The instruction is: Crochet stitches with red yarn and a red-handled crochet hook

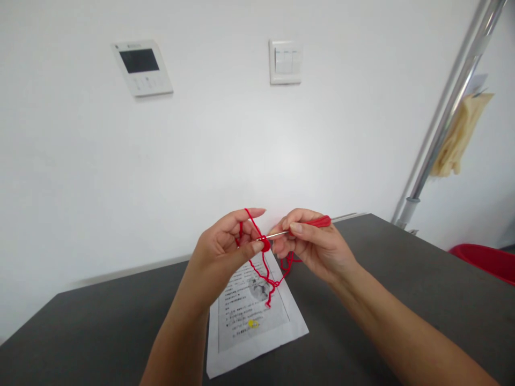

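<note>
Just above a printed sheet on the dark tabletop, the left hand has its grip pinched on a little red knotted piece, with red yarn running over a raised finger. Right hand's grip is wrapped round a red-handled metal tool, shaft touching that piece. Loose yarn dangles below, and some small yellow thing sits on the sheet's near part.

2 hands, 1 hook and 1 sheet show.
</note>
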The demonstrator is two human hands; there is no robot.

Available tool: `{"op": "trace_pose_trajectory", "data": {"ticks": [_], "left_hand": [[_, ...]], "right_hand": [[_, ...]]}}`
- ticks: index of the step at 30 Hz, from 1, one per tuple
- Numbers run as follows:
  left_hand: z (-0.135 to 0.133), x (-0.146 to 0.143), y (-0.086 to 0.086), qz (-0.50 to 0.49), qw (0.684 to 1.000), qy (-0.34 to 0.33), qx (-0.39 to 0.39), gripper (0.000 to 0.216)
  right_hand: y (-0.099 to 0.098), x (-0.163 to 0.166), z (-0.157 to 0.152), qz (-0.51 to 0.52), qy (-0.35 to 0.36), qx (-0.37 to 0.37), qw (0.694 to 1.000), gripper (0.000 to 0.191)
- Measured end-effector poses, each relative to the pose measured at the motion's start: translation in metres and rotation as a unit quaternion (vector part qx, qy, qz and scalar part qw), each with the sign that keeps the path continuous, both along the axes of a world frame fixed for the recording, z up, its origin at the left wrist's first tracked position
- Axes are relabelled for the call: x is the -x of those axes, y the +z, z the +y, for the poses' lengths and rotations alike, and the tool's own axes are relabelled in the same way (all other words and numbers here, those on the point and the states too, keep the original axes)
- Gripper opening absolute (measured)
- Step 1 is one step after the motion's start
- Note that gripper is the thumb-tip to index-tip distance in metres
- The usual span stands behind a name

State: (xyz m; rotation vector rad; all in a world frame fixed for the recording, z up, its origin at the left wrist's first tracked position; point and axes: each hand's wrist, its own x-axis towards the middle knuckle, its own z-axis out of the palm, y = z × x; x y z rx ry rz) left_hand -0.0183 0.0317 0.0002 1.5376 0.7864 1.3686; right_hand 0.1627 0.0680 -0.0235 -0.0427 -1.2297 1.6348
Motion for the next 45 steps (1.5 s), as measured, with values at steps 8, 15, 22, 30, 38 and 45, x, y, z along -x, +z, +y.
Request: {"op": "trace_pose_trajectory", "data": {"ticks": [8,15,22,30,38,45], "left_hand": [[0.003,0.004,0.001,-0.024,0.997,-0.043,0.063,0.038],[0.001,0.004,0.003,-0.009,0.996,-0.034,0.085,0.046],[0.0,0.004,0.0,0.003,0.998,-0.015,0.058,0.062],[-0.001,0.008,-0.002,0.036,0.999,-0.018,0.025,0.064],[-0.002,0.003,-0.004,0.027,1.0,0.006,-0.008,0.053],[-0.006,-0.001,-0.002,0.046,0.998,0.042,-0.014,0.047]], "right_hand": [[-0.007,0.003,-0.006,-0.019,-0.185,-0.171,0.968,0.004],[-0.004,-0.011,0.001,-0.138,-0.347,-0.435,0.819,0.014],[-0.001,-0.011,0.001,-0.143,-0.308,-0.448,0.827,0.012],[-0.003,-0.005,-0.001,-0.101,-0.272,-0.388,0.874,0.015],[-0.016,0.003,0.0,-0.046,-0.209,-0.182,0.96,0.006],[-0.009,-0.002,0.0,-0.066,-0.278,-0.342,0.895,0.011]]}}
